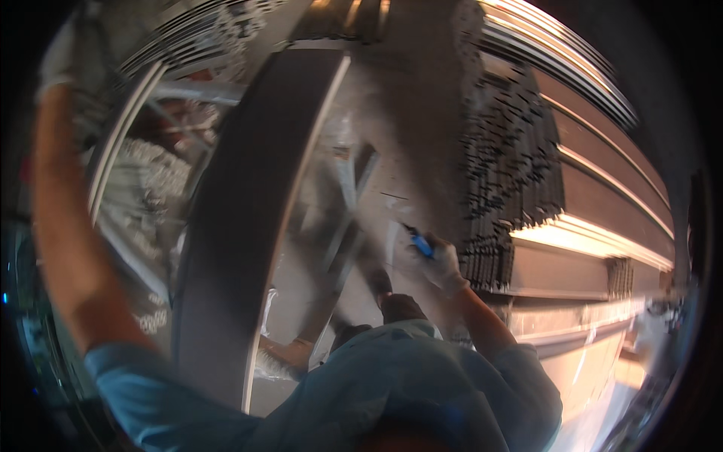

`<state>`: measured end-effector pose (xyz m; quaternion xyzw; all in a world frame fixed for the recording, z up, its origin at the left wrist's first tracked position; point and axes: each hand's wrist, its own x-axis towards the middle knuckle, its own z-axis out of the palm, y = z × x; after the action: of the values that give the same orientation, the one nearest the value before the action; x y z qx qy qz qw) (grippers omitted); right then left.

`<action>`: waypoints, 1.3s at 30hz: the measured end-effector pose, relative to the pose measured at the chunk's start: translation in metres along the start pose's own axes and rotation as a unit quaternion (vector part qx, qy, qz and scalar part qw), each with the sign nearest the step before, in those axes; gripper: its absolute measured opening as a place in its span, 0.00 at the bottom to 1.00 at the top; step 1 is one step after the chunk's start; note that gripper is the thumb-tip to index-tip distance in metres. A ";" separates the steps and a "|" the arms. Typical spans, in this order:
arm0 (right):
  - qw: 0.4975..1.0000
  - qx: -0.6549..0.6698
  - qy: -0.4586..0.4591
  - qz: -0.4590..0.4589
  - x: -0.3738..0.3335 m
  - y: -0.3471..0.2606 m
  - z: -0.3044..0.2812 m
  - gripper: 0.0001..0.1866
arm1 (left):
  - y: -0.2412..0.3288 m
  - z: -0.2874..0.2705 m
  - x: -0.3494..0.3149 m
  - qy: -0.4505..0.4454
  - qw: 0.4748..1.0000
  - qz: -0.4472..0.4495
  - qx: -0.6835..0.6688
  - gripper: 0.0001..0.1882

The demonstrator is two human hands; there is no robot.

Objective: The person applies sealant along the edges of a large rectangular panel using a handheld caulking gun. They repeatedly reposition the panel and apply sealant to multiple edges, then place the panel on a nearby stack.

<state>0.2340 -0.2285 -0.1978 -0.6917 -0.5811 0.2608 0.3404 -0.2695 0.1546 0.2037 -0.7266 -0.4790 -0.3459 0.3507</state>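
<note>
In the head view, your right grip (446, 271) is closed around a small blue tool (421, 243), held to the right of your body. The tool's dark, thin tip points forward and to the left, away from your wrist; motion blur hides what kind of tool it is. Your left grip (59, 64) is stretched far forward at the upper left rim (both look pale, as if gloved), and you cannot tell there whether it is wide, narrow or holding anything.

The long dark panel (245, 188) lies between your two arms, left of the tool and well apart from it. Its long axis runs from close by your left side, forward and slightly right, with a pale edge facing the tool. On the picture, your right grip looks a little nearer to that panel than your left, though the fisheye bend makes this a judgement. The tool points across toward the panel's far half rather than along its edge.

Nearest your left forearm is a narrow pale-edged profile (124, 139). Metal legs (346, 181) show beside the panel, and stacked dark profiles (516, 151) stand beyond your right grip.
</note>
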 end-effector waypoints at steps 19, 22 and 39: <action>0.940 0.335 -0.062 0.013 0.061 -0.092 0.072 0.14 | 0.043 -0.101 -0.385 -0.500 0.690 -0.380 -0.360 0.30; 0.909 0.407 -0.090 0.014 0.059 -0.122 0.109 0.17 | 0.038 -0.123 -0.413 -0.436 0.633 -0.453 -0.452 0.28; 0.730 0.680 0.011 0.060 0.022 -0.225 0.142 0.30 | 0.091 -0.116 -0.297 -0.407 0.746 -0.353 -0.392 0.30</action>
<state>-0.0099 -0.1622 -0.1125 -0.3113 -0.2020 0.5986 0.7099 -0.2930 -0.1045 -0.0022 -0.6512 -0.6208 -0.2734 -0.3402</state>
